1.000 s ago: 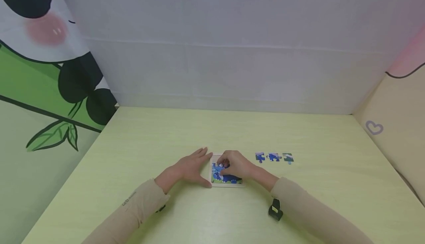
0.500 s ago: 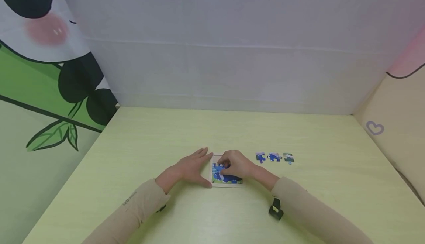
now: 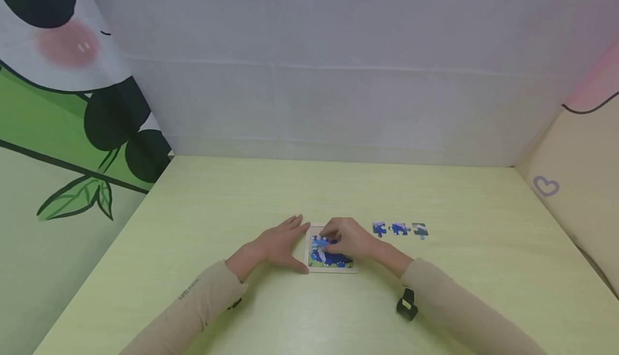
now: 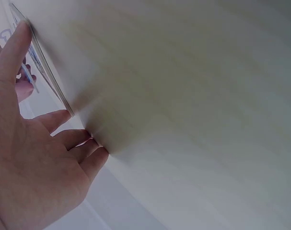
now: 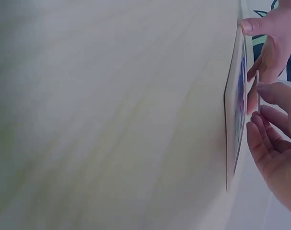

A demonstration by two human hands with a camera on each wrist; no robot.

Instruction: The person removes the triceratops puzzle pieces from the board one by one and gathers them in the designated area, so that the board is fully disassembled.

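Observation:
A small puzzle tray point(image 3: 333, 270) with a pale frame lies on the table; its picture shows a blue dinosaur. My left hand point(image 3: 275, 243), fingers spread and fairly straight, touches the tray's left side, thumb at the near corner and index finger at the far one. Over the tray, my right hand point(image 3: 352, 238) pinches a puzzle piece point(image 5: 258, 79) between thumb and fingers. In the right wrist view this piece appears as a thin edge, raised above the tray's face. The right hand hides the tray's upper right part.
To the right of the tray, three loose puzzle pieces lie in a row: a left one point(image 3: 379, 229), a middle one point(image 3: 399, 229) and a right one point(image 3: 420, 230). A pale wall hanging point(image 3: 338, 113) rises behind the table point(image 3: 242, 194).
My right hand and forearm have shifted slightly right, with the pinched piece lifting and showing more plainly over the tray. The left hand stays in place.

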